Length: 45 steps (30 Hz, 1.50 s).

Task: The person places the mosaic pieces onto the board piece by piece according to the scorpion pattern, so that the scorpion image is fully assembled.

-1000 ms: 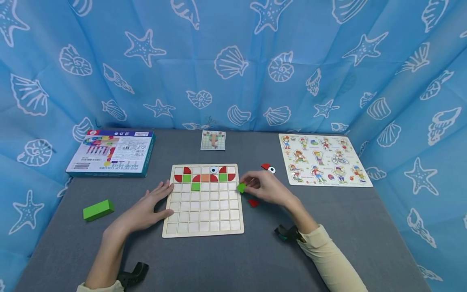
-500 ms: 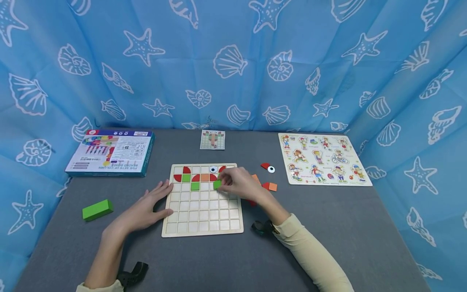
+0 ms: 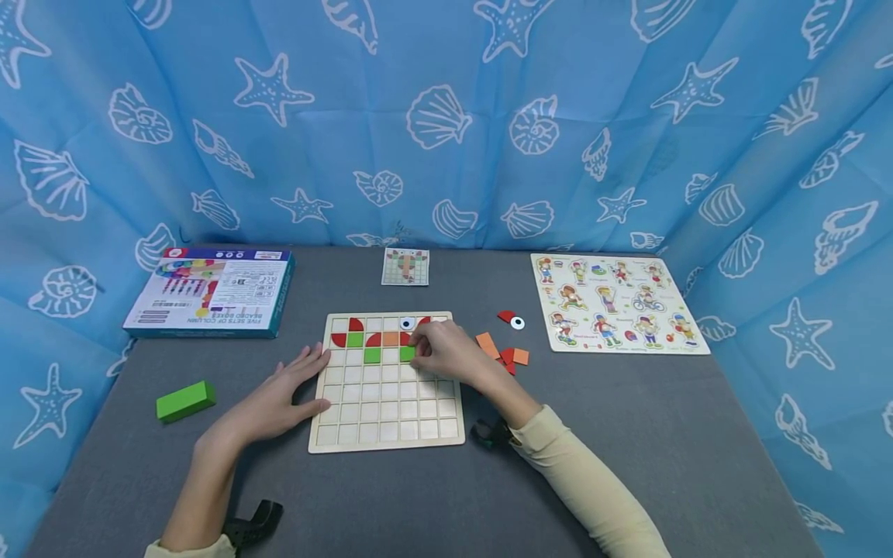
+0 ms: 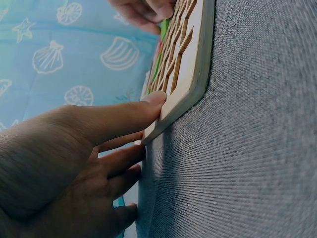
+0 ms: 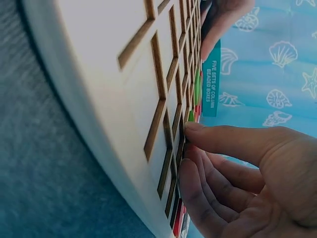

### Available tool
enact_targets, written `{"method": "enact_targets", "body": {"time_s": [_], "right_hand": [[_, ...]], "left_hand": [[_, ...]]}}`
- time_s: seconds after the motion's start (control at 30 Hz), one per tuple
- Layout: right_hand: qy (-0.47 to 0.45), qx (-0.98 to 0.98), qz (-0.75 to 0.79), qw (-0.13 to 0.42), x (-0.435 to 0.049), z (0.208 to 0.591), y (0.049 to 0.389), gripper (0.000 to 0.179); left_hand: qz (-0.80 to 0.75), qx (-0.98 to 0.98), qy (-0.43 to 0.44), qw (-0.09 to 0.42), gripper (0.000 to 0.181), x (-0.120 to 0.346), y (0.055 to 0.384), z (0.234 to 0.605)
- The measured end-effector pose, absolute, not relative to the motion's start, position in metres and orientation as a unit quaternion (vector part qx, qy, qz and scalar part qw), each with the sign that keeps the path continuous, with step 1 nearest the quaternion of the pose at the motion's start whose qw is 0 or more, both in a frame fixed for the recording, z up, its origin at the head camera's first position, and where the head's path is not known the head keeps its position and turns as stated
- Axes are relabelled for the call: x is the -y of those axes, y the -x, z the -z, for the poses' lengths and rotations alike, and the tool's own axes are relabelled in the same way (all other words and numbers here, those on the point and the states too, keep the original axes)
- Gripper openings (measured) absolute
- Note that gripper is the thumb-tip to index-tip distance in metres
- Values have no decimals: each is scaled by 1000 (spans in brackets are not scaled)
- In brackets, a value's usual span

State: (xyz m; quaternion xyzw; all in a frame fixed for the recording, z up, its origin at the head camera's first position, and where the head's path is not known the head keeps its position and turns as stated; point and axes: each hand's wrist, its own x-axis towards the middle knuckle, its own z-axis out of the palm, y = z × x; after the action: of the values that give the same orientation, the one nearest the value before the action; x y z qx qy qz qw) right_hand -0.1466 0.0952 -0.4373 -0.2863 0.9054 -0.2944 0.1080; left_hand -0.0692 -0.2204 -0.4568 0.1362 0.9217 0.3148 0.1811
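Observation:
The wooden grid board (image 3: pixel 387 428) lies on the table, red quarter-round, green and orange tiles set in its upper rows. My right hand (image 3: pixel 446 353) pinches a green square tile (image 3: pixel 407 354) at a cell in the third row, thumb and fingertips right at the grid. The left wrist view shows this tile (image 4: pixel 165 29) standing edge-on at the board's surface. My left hand (image 3: pixel 282 394) rests at the board's left edge with fingers spread and straight. Its thumb lies on the rim (image 4: pixel 181 94). Another green tile (image 3: pixel 372 355) sits two cells to the left in that row.
Loose orange and red tiles (image 3: pixel 484 343) lie right of the board, with a round eye tile (image 3: pixel 517 322) behind them. A small pattern card (image 3: pixel 405 267) stands at the back. A box (image 3: pixel 209 294) and a green block (image 3: pixel 185 401) lie left, a picture puzzle (image 3: pixel 621 306) right.
My right hand has carried the green tile from beside the board's right edge leftward to the third row, uncovering the loose tiles. The left hand has stayed on the board's edge.

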Motion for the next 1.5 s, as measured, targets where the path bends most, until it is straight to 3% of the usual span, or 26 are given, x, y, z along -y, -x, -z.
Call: {"method": "enact_targets", "body": {"time_s": [0.47, 0.87, 1.5], "right_hand": [[288, -897, 318, 105, -110, 440, 145, 19], [241, -897, 356, 105, -156, 435, 152, 17], [81, -950, 301, 22, -246, 446, 176, 24]], "left_hand": [[-314, -923, -138, 176, 86, 220, 69, 456], [-324, -920, -140, 172, 86, 220, 68, 457], [-310, -923, -125, 190, 87, 220, 71, 457]]}}
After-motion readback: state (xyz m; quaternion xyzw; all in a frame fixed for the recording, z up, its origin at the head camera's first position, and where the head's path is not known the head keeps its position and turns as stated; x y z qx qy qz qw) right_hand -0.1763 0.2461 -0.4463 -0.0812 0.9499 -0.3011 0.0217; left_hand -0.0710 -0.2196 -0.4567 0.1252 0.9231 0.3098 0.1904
